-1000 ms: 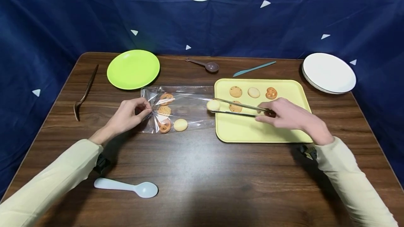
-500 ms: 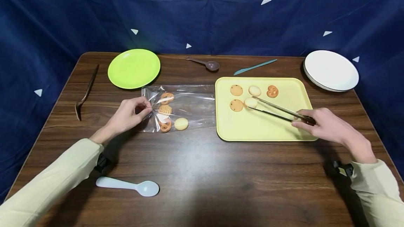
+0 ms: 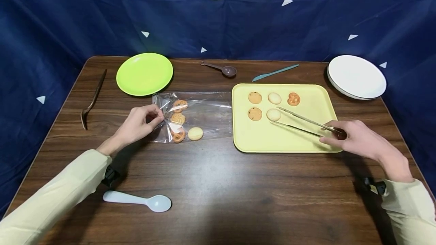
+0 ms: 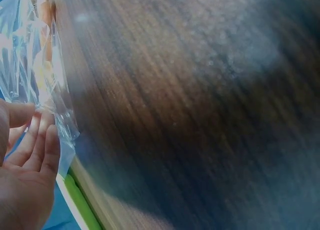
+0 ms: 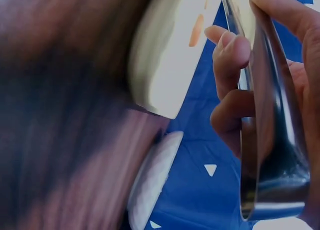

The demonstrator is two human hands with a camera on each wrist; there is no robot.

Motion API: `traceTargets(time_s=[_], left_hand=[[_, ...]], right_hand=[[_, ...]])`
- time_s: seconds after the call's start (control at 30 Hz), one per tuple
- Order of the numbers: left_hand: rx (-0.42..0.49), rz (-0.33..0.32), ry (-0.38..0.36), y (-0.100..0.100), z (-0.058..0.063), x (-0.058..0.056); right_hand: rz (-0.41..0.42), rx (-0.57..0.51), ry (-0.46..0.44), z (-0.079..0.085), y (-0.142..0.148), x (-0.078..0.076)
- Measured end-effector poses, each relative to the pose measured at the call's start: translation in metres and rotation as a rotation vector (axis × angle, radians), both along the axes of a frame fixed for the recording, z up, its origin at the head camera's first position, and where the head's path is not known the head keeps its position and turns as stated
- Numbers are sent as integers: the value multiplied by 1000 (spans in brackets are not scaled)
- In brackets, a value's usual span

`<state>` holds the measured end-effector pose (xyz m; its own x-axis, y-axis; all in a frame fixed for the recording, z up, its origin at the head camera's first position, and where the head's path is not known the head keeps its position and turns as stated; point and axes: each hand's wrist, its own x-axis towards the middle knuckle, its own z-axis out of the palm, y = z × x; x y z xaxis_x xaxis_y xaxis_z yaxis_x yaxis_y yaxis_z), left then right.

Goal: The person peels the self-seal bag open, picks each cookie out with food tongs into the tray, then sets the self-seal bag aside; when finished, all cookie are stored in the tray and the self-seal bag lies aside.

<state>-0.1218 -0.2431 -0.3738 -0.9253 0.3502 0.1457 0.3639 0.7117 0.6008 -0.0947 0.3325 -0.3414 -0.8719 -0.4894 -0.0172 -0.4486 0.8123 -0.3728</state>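
Observation:
In the head view, my left hand (image 3: pixel 141 123) pinches the gathered left end of a clear plastic bag (image 3: pixel 211 112) between thumb and fingers. Inside the bag lie two pretzel-shaped cookies (image 3: pixel 180 106), a swirled cookie (image 3: pixel 178 118) and a pale round cookie (image 3: pixel 195 134). My right hand (image 3: pixel 361 139) holds metal tongs (image 3: pixel 299 117) by the bent end. Their spread tips flank the right side of another pale round cookie (image 3: pixel 273 115) on the yellow tray (image 3: pixel 286 139). Chip-dotted cookies (image 3: pixel 254 113), a pale cookie (image 3: pixel 274 98) and a pretzel cookie (image 3: pixel 293 99) share the tray.
Around these are a green plate (image 3: pixel 144 74), a brown fork (image 3: pixel 92 101), a brown measuring spoon (image 3: pixel 229 71), a teal knife (image 3: pixel 275 72), stacked white plates (image 3: pixel 356 76) and a pale blue spoon (image 3: pixel 159 203). A blue curtain (image 3: pixel 218 22) hangs behind the table.
The right hand has brought the tongs with the pale cookie back rightward from near the bag onto the tray. The tongs have spread and let it go. My left hand has stayed in place.

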Motion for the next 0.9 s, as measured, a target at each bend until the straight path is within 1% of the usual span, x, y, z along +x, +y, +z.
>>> traceTargets(time_s=[0.07,0.13,0.23,0.3,0.4,0.6,0.73,0.9], left_hand=[[-2,-6,2,0,0,0],[-1,-11,5,-1,0,0],[-1,-15,8,-1,0,1],[-2,-14,6,-2,-1,2],[2,-14,-1,-1,-2,2],[1,-22,6,-1,-1,0],[-12,-21,7,-2,-1,0],[-4,-18,3,-1,0,-1]], right_hand=[[-15,-23,-15,3,-1,1],[-6,-46,-25,4,-5,-1],[41,-81,-30,4,-18,-6],[95,-96,-36,3,-30,-11],[158,-108,-60,1,-50,-21],[271,-105,-87,-4,-93,-49],[311,-75,-122,-2,-123,-64],[419,-48,-156,1,-153,-79]])
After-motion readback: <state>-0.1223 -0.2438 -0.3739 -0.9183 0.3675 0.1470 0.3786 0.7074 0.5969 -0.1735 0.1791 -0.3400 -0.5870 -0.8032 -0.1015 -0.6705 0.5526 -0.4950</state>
